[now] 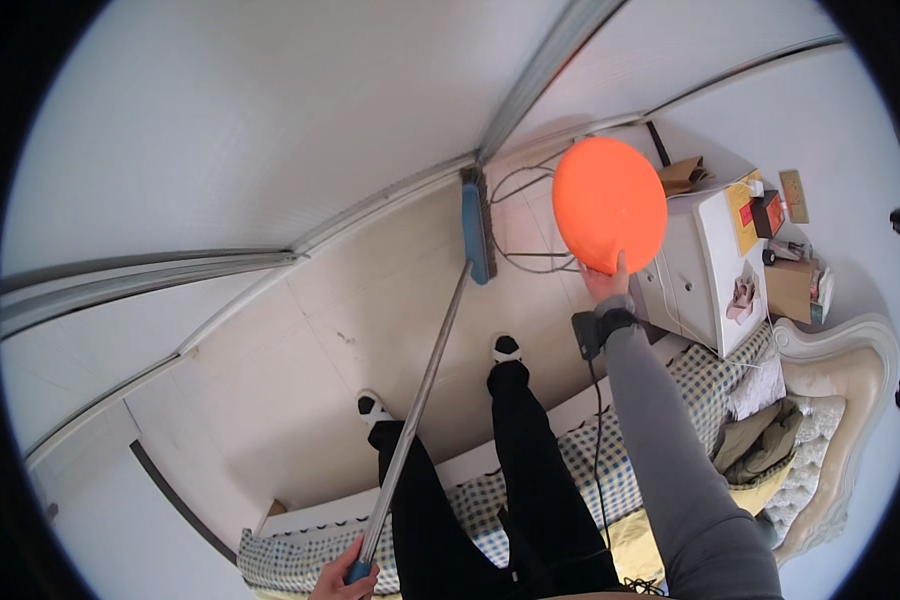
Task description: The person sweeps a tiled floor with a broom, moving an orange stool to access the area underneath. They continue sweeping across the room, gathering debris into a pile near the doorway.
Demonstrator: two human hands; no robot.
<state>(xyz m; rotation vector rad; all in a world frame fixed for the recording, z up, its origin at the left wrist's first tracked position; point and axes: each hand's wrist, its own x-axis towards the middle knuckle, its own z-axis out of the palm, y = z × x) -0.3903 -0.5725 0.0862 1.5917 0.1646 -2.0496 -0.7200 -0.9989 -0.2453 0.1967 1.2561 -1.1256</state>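
My left hand (347,574) is closed around the lower end of a broom's metal handle (420,405), at its blue grip. The broom's blue head (474,232), with dark bristles along its right side, is on the tiled floor by the base of the sliding wardrobe doors. My right hand (606,280) reaches forward and grips the near edge of an orange round object (610,204), perhaps a stool seat. Thin metal loops (525,259) show to its left, partly hidden behind it. A black device with a cable is strapped at my right wrist.
White sliding doors (270,135) line the far side. At the right stands a white nightstand (686,270) with boxes and papers on top. A bed with a checked cover (690,382) and carved headboard (862,337) lies behind and right of my legs.
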